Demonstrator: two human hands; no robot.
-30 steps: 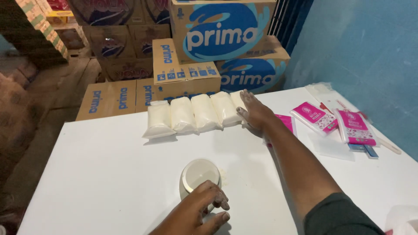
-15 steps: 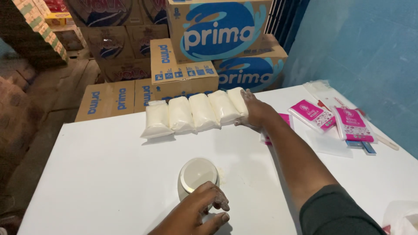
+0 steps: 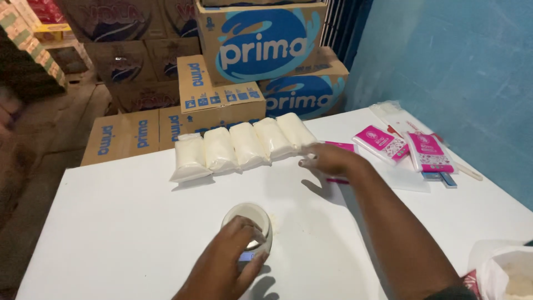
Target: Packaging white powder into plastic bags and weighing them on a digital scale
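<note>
My left hand (image 3: 225,264) curls around the near side of a small white bowl (image 3: 251,213) that stands on a white table (image 3: 111,239); a bit of a small scale shows under the bowl. My right hand (image 3: 327,160) hovers, fingers apart and holding nothing, just right of a row of several white filled plastic pouches (image 3: 239,147) lying side by side at the table's far edge. A flat pink packet (image 3: 340,146) lies partly hidden under that hand.
Two more pink packets (image 3: 383,143) (image 3: 427,151) and clear wrappers lie at the far right. A plastic bag of white powder (image 3: 502,269) stands at the near right corner. Stacked cardboard boxes (image 3: 261,44) rise behind the table, and a blue wall (image 3: 455,55) closes the right side.
My right hand has drawn back from the rightmost pouch and now sits a little nearer to me. My left hand has stayed on the bowl.
</note>
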